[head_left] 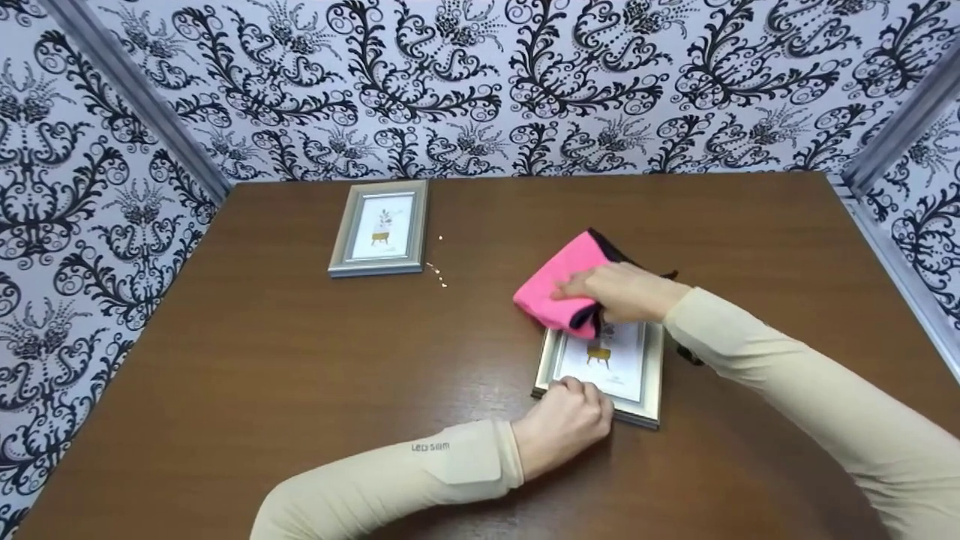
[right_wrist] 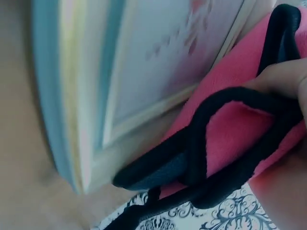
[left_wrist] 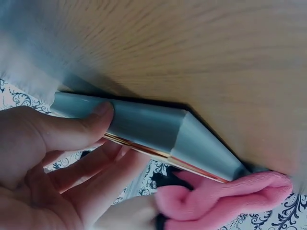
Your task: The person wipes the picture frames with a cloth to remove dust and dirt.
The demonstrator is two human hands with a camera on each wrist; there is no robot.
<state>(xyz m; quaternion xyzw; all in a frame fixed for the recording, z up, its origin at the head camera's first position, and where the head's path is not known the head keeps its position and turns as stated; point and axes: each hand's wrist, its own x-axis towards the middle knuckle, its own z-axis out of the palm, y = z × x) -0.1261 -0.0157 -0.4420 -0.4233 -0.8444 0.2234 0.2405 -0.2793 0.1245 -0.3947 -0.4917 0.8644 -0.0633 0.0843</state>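
Note:
A picture frame [head_left: 651,375] with a pale gold border and a small print lies on the table, right of the middle. My left hand [head_left: 568,421] holds its near edge; in the left wrist view the thumb presses the frame's side [left_wrist: 144,125] and the fingers are curled over the top. A folded pink cloth [head_left: 559,277] with black edging lies over the frame's far end. My right hand [head_left: 626,291] grips the cloth against the frame, and in the right wrist view the bunched cloth [right_wrist: 230,134] touches the frame's border. The cloth hides the frame's far part.
A second, similar picture frame [head_left: 381,229] lies at the back left of the brown table [head_left: 337,352]. Several small bright specks [head_left: 436,271] show beside it. Patterned walls [head_left: 480,90] stand behind and at both sides.

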